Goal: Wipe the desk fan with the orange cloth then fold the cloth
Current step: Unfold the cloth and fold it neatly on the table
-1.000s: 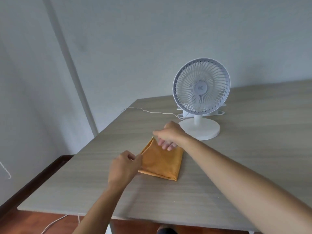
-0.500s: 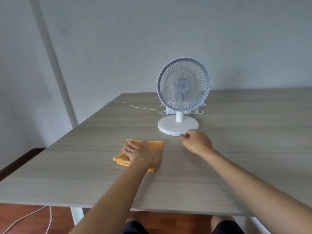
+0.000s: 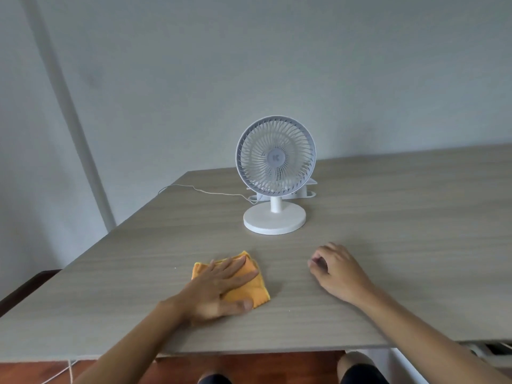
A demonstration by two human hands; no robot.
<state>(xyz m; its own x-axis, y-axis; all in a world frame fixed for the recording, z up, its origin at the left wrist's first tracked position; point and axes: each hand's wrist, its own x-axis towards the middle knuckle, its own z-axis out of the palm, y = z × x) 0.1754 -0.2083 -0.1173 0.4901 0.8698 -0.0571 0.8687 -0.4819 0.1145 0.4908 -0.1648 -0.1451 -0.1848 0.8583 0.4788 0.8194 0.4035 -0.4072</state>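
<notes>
Head view, left to right. A white cord [image 3: 205, 191] runs across the tabletop [image 3: 415, 231] from its far left edge to the fan's rear. The left hand [image 3: 219, 292] lies flat on the folded orange cloth [image 3: 253, 289], fingers straight and spread, thumb along the cloth's near edge; the cloth sits near the front edge of the tabletop, well apart from the fan. The white fan [image 3: 275, 173] stands upright on its round base at centre, grille facing the camera, nothing between it and the hands. The right hand [image 3: 339, 273] rests on the tabletop just right of the cloth, apart from it, fingers loosely curled and holding nothing.
</notes>
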